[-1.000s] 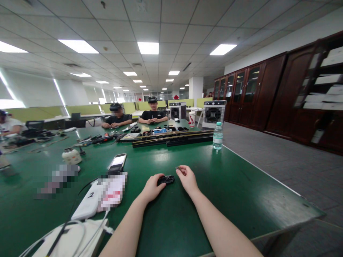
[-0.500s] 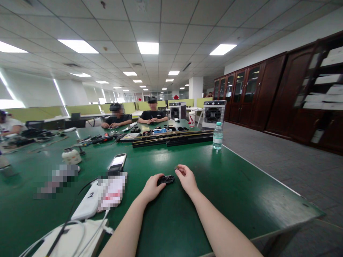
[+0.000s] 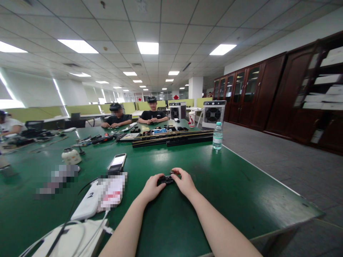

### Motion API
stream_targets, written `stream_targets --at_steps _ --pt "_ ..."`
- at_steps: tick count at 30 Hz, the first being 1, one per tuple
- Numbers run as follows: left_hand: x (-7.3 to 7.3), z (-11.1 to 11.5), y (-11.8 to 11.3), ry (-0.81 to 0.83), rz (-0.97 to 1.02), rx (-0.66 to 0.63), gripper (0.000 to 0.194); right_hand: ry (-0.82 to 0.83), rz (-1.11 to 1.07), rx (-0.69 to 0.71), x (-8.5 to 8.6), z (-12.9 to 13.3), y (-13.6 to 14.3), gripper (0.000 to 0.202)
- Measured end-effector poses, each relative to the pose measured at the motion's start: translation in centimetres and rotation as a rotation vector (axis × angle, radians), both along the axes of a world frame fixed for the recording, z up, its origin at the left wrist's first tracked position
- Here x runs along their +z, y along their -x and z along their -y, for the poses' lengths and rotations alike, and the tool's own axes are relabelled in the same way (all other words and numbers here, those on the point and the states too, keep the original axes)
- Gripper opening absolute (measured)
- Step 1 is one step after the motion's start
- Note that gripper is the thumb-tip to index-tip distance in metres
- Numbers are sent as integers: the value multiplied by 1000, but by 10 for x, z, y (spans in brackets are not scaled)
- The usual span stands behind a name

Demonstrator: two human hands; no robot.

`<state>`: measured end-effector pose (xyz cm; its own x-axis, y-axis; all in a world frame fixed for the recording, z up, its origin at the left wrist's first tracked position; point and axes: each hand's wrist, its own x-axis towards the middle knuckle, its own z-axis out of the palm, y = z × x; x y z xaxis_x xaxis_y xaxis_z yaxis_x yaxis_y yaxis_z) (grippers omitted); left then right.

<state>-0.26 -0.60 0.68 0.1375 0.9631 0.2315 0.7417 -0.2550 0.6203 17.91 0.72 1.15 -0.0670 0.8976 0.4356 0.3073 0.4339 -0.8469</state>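
Note:
A small black part (image 3: 166, 180) with an uneven, detailed top lies low over the green table (image 3: 171, 221); its exact kind cannot be made out. My left hand (image 3: 153, 186) grips its left end between thumb and fingers. At its right end is my right hand (image 3: 184, 181), thumb and fingertips pinched together on a small dark piece (image 3: 172, 172). That piece sits right at the black part's upper right edge; whether the two touch is hidden by the fingers.
Left of my arms lie a phone (image 3: 118, 162), a white power bank (image 3: 89, 200) and white cables. A water bottle (image 3: 218, 136) stands near the right edge. Black rails (image 3: 187, 139) and tools lie across the table's far side, where two people (image 3: 153, 115) sit.
My right hand has moved left and slightly down, bringing the small dark piece to the right end of the black part. My left hand has stayed in place.

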Motion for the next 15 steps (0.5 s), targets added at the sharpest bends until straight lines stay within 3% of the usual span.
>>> stream_targets --at_steps 15 --pt "-4 -3 1 -25 -9 -31 42 -62 307 47 -2 3 1 18"
